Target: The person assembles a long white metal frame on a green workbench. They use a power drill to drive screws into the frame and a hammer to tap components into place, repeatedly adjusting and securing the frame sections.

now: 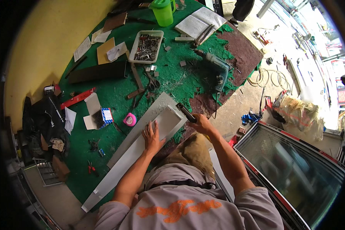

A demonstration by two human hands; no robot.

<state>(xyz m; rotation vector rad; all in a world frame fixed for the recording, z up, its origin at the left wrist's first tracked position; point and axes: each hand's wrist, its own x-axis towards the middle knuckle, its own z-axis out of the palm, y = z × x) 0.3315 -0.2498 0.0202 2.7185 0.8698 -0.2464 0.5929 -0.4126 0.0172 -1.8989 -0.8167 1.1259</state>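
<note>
A long, light-grey tapered metal profile (136, 147) lies diagonally along the near edge of the green-covered table, over a flat grey strip (151, 111). My left hand (152, 138) rests flat on the profile with its fingers spread. At the profile's far right end, my right hand (201, 124) is closed around a dark, narrow hand tool (186, 112). The tool's tip points up and left, close to the profile's corner. From this view I cannot make out the exact kind of tool, and its lower part is hidden in my fist.
Around the profile lie a pink tape measure (130, 119), scissors (153, 82), a metal square (137, 82) and red pliers (91, 168). Farther off are a tray of small metal fasteners (131, 56), a drill (217, 69) and a green jug (163, 15). A framed glass panel (291, 168) stands at right.
</note>
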